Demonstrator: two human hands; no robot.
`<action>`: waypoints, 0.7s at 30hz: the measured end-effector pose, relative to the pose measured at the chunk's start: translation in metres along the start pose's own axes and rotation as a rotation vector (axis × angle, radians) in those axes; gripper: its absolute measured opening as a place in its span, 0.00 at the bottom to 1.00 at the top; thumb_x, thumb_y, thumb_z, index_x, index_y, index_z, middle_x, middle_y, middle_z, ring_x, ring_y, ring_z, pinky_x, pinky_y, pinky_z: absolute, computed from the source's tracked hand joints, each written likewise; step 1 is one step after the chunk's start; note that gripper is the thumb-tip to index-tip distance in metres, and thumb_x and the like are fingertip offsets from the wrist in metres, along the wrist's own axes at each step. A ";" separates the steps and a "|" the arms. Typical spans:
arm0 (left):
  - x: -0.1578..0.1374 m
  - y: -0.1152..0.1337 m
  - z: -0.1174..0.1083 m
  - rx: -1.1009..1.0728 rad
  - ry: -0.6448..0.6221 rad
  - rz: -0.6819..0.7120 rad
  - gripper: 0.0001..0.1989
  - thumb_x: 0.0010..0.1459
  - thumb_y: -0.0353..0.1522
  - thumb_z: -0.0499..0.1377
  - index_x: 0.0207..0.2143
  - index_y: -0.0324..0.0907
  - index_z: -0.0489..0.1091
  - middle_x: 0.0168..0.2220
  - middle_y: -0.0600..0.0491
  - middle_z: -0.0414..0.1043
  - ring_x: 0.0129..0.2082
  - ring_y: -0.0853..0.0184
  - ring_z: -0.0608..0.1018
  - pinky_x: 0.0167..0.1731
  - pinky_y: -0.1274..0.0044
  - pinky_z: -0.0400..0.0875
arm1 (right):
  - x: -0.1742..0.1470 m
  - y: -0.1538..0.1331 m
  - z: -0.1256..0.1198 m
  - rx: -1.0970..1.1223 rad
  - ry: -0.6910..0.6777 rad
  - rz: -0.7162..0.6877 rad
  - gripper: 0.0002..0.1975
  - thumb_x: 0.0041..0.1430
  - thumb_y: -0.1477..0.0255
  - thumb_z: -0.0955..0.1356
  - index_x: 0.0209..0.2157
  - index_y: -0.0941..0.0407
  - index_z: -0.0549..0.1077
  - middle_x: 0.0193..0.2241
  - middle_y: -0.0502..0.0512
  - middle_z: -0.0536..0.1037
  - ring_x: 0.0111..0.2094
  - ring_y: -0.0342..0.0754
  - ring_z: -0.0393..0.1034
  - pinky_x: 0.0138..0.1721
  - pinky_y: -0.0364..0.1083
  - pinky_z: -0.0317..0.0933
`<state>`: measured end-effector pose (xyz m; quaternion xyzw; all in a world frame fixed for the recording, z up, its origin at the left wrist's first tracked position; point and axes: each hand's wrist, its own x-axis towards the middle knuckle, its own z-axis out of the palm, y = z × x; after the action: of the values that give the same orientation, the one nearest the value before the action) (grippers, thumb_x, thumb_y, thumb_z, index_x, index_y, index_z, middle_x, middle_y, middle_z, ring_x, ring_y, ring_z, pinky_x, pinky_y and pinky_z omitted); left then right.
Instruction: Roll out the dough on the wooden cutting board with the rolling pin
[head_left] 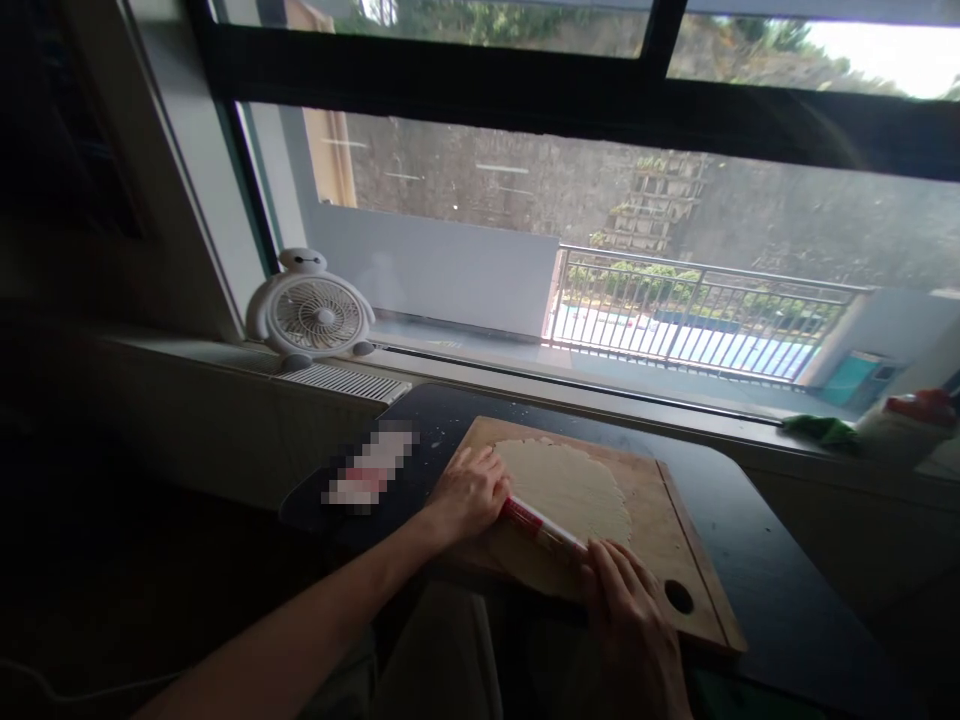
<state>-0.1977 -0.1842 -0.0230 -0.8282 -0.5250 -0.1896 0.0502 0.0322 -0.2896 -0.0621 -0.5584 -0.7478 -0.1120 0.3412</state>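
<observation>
A wide, flat sheet of pale dough (pixel 562 480) lies on a wooden cutting board (pixel 649 490). Across it runs a rolling pin (pixel 544 527) with a red and white wrapper or label around its middle. My left hand (pixel 471 490) is closed over the pin's far left end. Over the near right end my right hand (pixel 626 600) curls its fingers, beside the round hole in the board. Both ends of the pin are hidden under my hands. Some dough shows on the near side of the pin too.
The board rests on a dark table (pixel 757 540) by a window. A blurred-out pale and red item (pixel 371 468) lies at the table's left. On the ledge stand a white fan (pixel 311 312), a green cloth (pixel 821 431) and a container with a reddish top (pixel 919 410).
</observation>
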 end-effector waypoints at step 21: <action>-0.005 0.006 0.005 -0.016 0.032 0.000 0.20 0.63 0.39 0.43 0.50 0.41 0.67 0.55 0.49 0.66 0.59 0.62 0.60 0.59 0.64 0.47 | -0.001 -0.013 -0.004 -0.061 0.002 0.066 0.09 0.63 0.70 0.60 0.39 0.50 0.71 0.36 0.52 0.71 0.36 0.50 0.59 0.38 0.49 0.52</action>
<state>-0.1929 -0.1901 -0.0284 -0.8255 -0.5225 -0.2072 0.0518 0.0216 -0.2968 -0.0567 -0.5929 -0.7249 -0.1238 0.3282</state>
